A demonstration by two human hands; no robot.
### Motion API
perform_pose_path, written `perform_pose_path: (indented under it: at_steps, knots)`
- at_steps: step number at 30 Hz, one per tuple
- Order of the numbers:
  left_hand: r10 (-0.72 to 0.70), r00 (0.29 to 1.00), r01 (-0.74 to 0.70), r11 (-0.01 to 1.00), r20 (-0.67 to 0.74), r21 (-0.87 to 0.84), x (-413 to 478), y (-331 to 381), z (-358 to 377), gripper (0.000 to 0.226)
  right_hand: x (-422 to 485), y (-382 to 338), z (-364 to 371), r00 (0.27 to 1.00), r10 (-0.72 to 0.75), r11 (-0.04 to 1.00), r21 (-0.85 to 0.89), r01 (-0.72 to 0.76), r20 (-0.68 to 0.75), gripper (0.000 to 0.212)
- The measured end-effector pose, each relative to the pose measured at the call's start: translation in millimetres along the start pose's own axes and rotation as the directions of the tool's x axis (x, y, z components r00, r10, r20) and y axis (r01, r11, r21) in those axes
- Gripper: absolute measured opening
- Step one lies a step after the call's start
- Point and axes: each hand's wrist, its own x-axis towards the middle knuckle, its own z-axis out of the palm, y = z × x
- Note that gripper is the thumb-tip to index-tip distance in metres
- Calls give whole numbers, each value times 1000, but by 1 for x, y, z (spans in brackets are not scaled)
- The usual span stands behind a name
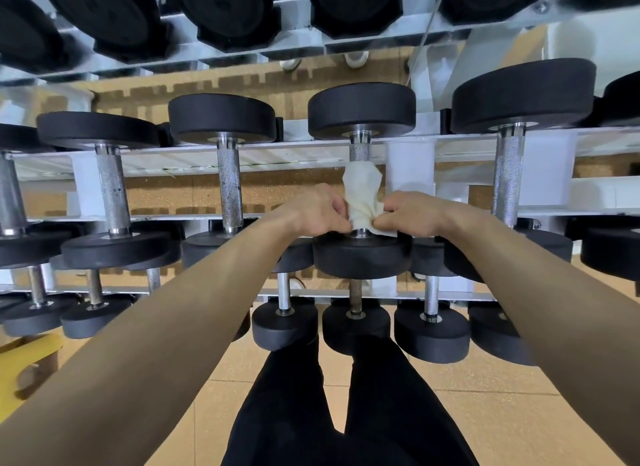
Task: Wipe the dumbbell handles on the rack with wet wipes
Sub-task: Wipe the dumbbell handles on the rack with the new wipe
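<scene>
Crumpled wet wipe [362, 195] wraps knurled steel handle [359, 151]; left hand [320, 211] and right hand [410, 212] pinch it.

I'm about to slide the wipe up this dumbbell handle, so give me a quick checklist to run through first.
1. The wipe wraps the handle: ok.
2. The left hand pinches the wipe: ok.
3. The right hand pinches the wipe: ok.
4. Whole handle covered: not ok, its knurled top is bare.
5. Wipe wet enough: cannot tell.
</scene>
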Motion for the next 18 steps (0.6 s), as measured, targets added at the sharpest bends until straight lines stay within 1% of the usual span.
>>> perform_pose_path:
  at_steps: [2, 5, 6, 7, 8, 9, 10, 11, 12, 14, 15, 17, 18]
  knots:
    - [5, 1000, -5, 1000, 13, 20, 3, 1, -1, 11, -1, -1, 3, 1000, 8, 999, 31, -8, -8, 33]
    - [10, 1000, -11, 998, 12, 67, 1, 1, -1, 10, -3, -1, 8, 998, 17, 994, 108, -11, -57, 31]
    - [22, 1000, -23, 999, 15, 45, 0, 0, -1, 10, -4, 1, 9, 997, 17, 988, 153, -6, -69, 29]
    - [30, 999, -30, 999, 24, -33, -1, -3, 0, 12, -6, 2, 10, 997, 13, 978, 210, 3, -75, 26]
    - [37, 999, -31, 985, 35, -170, -4, -6, 1, 14, -8, 5, 9, 997, 8, 957, 290, 14, -75, 21]
    - [45, 998, -30, 943, 38, -333, -7, -7, 2, 16, -11, 7, 8, 997, 1, 918, 395, 30, -80, 14]
    - [49, 998, -29, 876, 28, -481, -8, -7, 5, 18, -13, 9, 7, 996, -3, 859, 510, 46, -85, 9]
    - [39, 999, -28, 802, 6, -596, -9, -5, 8, 20, -15, 9, 6, 996, 4, 789, 612, 51, -88, 9]
    - [18, 1000, -27, 733, -21, -679, -8, -2, 13, 21, -14, 10, 6, 994, 23, 726, 685, 56, -106, 11]
    - [-9, 998, -45, 625, -65, -779, -3, 7, 22, 22, -8, 8, 10, 974, 78, 642, 758, 114, -212, 12]
    - [-13, 995, -68, 592, -94, -803, 0, 11, 26, 23, -5, 6, 14, 949, 95, 651, 740, 169, -300, 17]
    - [-19, 985, -129, 576, -170, -807, 9, 21, 32, 25, 6, 4, 20, 881, 107, 757, 612, 228, -461, 26]
    - [-31, 978, -152, 570, -206, -808, 14, 25, 33, 25, 11, 3, 22, 852, 120, 788, 571, 231, -510, 26]
